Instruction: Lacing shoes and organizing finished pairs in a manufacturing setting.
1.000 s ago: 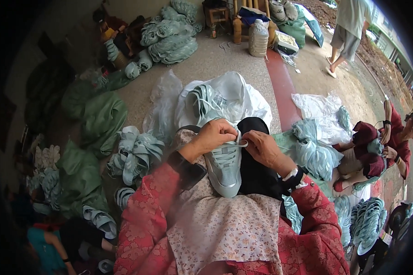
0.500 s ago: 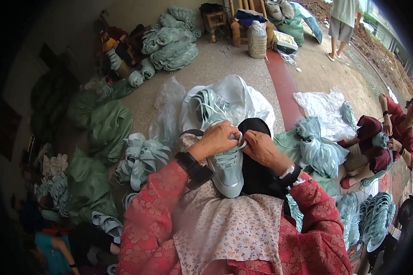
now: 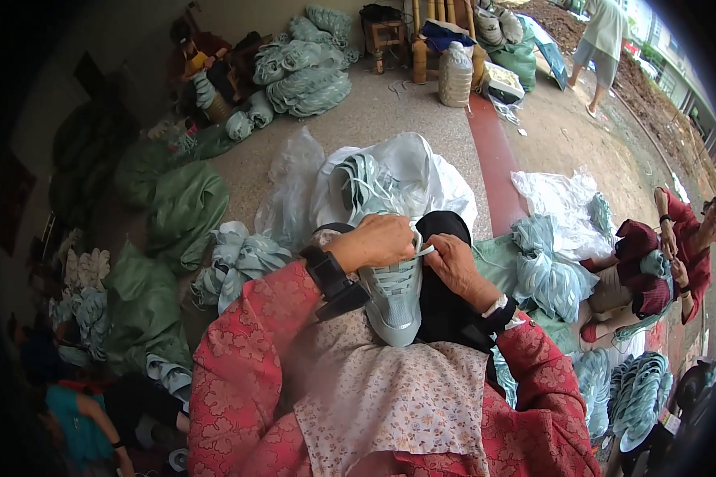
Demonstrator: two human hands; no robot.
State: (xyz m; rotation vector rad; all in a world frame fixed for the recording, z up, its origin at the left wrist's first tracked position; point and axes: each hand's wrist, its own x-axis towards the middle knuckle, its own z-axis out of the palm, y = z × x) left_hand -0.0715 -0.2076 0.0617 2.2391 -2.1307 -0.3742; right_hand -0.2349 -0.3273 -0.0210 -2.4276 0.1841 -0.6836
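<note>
A pale green shoe upper (image 3: pixel 395 298) with laces rests on my lap, toe toward me. My left hand (image 3: pixel 378 241) is closed over its top end and pinches a white lace (image 3: pixel 423 251). My right hand (image 3: pixel 455 266) grips the same lace just to the right, fingers touching the left hand. Both forearms wear red flowered sleeves; a black band sits on each wrist.
A clear plastic bag (image 3: pixel 410 171) of green uppers lies beyond my knees. Bundles of uppers (image 3: pixel 239 258) and green sacks (image 3: pixel 175 203) lie to the left. A seated person in red (image 3: pixel 660 270) works at right; another person (image 3: pixel 601 40) stands far back.
My hands have stayed on the lace at the shoe's top with only small finger shifts. The standing person at the back has walked a little.
</note>
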